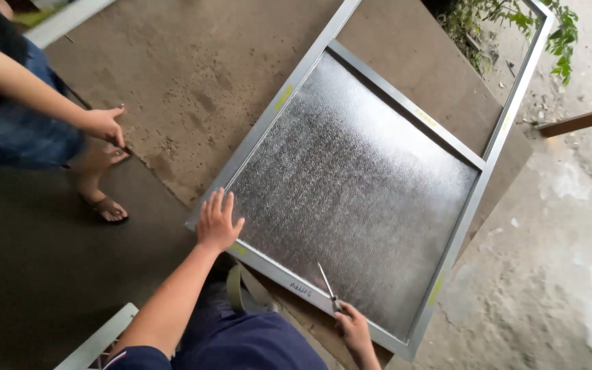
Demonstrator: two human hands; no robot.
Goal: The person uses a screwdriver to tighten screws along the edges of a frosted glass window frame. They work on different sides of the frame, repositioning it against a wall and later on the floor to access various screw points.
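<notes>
**Inspector:** Right, report the hands as you see them from the head camera.

**Operator:** I see the left hand [217,223] laid flat, fingers spread wide, on the near-left corner of the textured glass panel [351,185], its palm over the grey metal frame [258,133]. It holds nothing. The right hand [354,329] is closed around a thin pointed metal tool [327,282], whose tip rests on the glass just inside the frame's near rail.

**Inspector:** Position of the frame?

**Operator:** It lies flat on a brown board [193,82], turned at an angle to me. The glass fills the nearer section; the far section is open, with the board and ground showing through.

**Inspector:** Anyone else present?

**Operator:** A second person stands at upper left. Their hand [104,125] rests on the board's edge, well apart from the frame, fingers loosely bent. I note a sandalled foot [107,207] on the dark floor below, and green plants [556,31] beyond the frame's far corner.
</notes>
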